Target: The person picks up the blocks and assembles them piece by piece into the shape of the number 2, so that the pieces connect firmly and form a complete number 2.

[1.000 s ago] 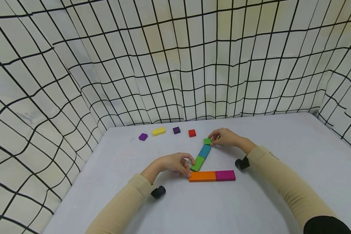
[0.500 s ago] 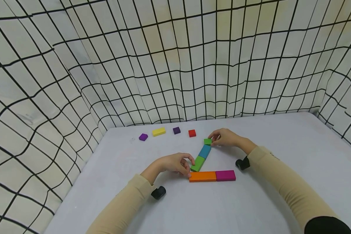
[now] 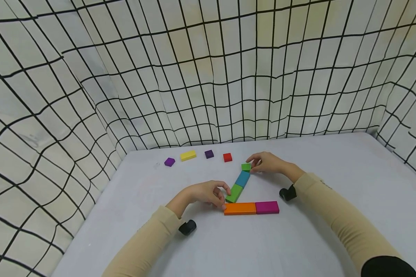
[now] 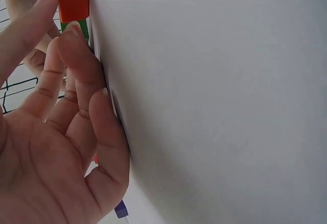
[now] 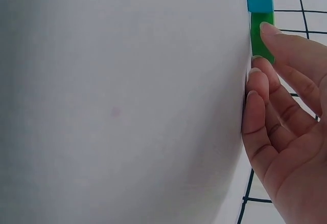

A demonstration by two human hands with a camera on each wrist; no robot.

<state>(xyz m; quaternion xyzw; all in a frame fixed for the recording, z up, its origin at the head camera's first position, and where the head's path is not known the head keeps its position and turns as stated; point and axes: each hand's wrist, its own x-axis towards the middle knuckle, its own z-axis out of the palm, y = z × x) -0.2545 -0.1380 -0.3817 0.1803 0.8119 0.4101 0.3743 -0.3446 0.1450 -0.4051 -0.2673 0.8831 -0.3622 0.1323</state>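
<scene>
My left hand curls low over the table. Its thumb and a fingertip close on the left end of the orange block, and its index finger touches the longer green block. A magenta block adjoins the orange one's right end. From the longer green block a slanting row runs back through a blue block to a small green block. That small block is pinched between thumb and finger of my right hand. In the right wrist view, the thumb lies on the green block beside the blue.
Along the back of the white table lie a purple block, a yellow block, a dark purple block and a red block. A black grid net over pale sheeting walls in the back and sides.
</scene>
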